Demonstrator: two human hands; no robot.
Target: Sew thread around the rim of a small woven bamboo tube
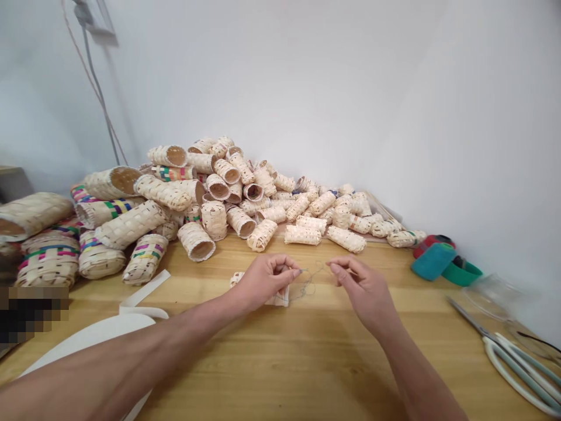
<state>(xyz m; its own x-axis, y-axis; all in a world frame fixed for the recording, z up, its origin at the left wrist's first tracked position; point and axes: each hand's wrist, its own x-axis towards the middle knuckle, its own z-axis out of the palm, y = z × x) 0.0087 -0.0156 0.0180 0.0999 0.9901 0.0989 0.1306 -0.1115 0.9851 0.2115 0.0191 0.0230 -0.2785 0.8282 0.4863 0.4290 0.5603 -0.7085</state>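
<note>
Fine bluish thread [307, 286] hangs in a loose tangle between my two hands. My left hand [269, 278] is closed in a pinch on it, thumb against forefinger. Partly hidden beneath that hand, a small woven tube basket [280, 297] lies on the wooden table, and the thread runs down to its open end. To the right, my right hand [362, 286] also pinches, with a strand of the thread reaching its fingertips. Whether a needle is in either pinch is too small to tell.
Woven tube baskets [214, 219] are heaped along the wall. A roll of white strip [100, 339] lies front left on the table [280, 374]. Scissors [504, 351], coloured tape rolls [462, 272], a clear plastic piece [495, 295] and glasses [541, 342] lie at right.
</note>
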